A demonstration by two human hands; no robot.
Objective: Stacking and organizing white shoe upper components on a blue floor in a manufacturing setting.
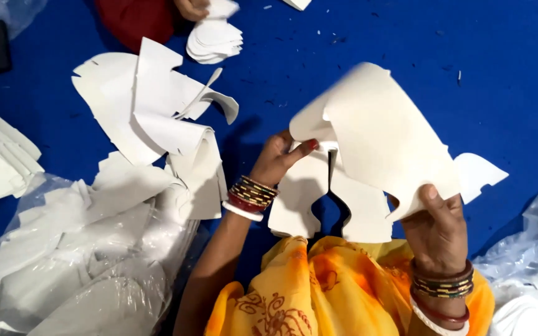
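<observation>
My left hand (276, 160) pinches the left edge of a stack of white cut sheets (381, 140), thumb on top. At the lower right edge of the same sheets, my right hand (436, 223) grips them with the thumb pressed on the front. The top sheet curls up and is blurred. Under it, flat white pieces (300, 199) with a curved cut-out hang down over my yellow-orange garment (319, 289). Both wrists wear several bangles.
The floor cover is blue cloth (406, 43). Curled white offcuts (157, 118) lie to the left, and a clear plastic bag of white pieces (76, 261) sits at lower left. Another person's hand (192, 8) holds a stack of rounded white pieces (214, 40) at the top.
</observation>
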